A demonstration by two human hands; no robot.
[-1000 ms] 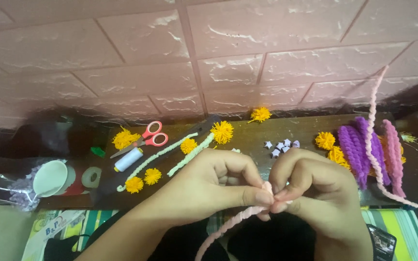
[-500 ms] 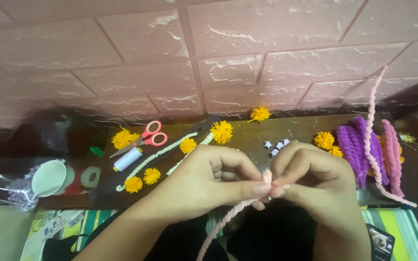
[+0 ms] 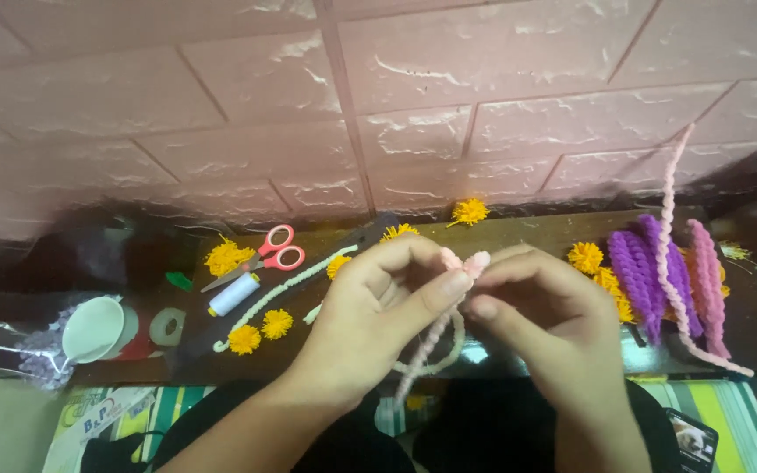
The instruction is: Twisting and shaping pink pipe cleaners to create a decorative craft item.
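Note:
My left hand [image 3: 378, 324] and my right hand [image 3: 545, 324] meet in the middle of the head view, fingertips together, pinching a fuzzy pink pipe cleaner [image 3: 470, 261]. Its folded tip sticks up between my thumbs and its tail hangs down towards my lap. A pale green pipe cleaner [image 3: 278, 293] lies on the dark wooden board [image 3: 527, 232] behind my left hand. Yellow pompom flowers [image 3: 260, 331] are scattered around it.
Red-handled scissors [image 3: 273, 254], a white thread spool [image 3: 233, 295], a tape roll [image 3: 166, 326] and a white cup [image 3: 94, 328] sit at the left. Purple and pink pipe cleaners [image 3: 659, 271] pile at the right. A pink brick-pattern wall [image 3: 378, 96] rises behind. A phone [image 3: 689, 438] lies at lower right.
My hands have risen a little with the pink pipe cleaner. Its tip now pokes up above my fingertips instead of being buried between them.

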